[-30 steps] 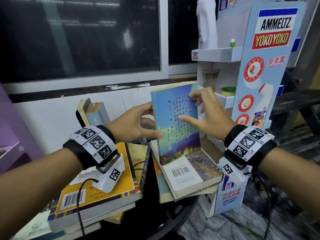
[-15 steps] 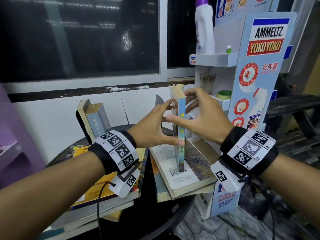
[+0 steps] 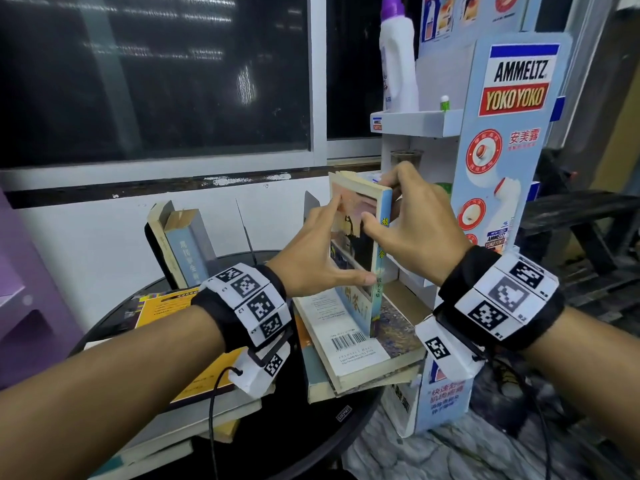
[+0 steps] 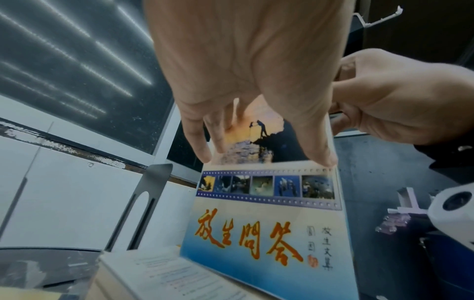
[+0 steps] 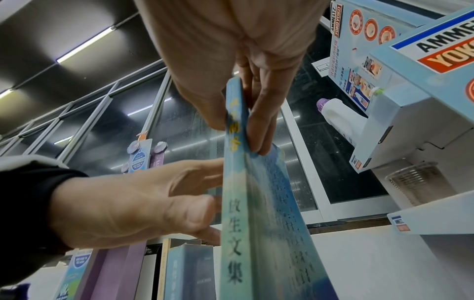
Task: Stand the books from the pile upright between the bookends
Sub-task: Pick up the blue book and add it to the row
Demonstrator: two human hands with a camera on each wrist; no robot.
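A blue paperback (image 3: 349, 244) stands upright with its bottom edge on the right-hand pile of flat books (image 3: 346, 344), spine toward me. My left hand (image 3: 322, 251) lies with straight fingers against its front cover (image 4: 264, 223), thumb low by the spine. My right hand (image 3: 398, 216) pinches the upper spine (image 5: 231, 203), thumb in front, fingers behind. A grey metal bookend (image 3: 311, 206) stands just behind the book. Farther left, two books (image 3: 188, 247) lean against a black bookend (image 3: 152, 244). A second pile with a yellow book (image 3: 162, 306) lies at the left.
The piles sit on a round black table (image 3: 311, 445) against a white wall under a dark window. A blue-and-white display stand (image 3: 512, 168) with a white bottle (image 3: 398, 64) stands close on the right. Purple furniture (image 3: 20, 289) is at the left.
The blue book has turned on the pile from back cover facing me to spine facing me. My left hand slid onto its front cover; my right hand kept its pinch near the top.
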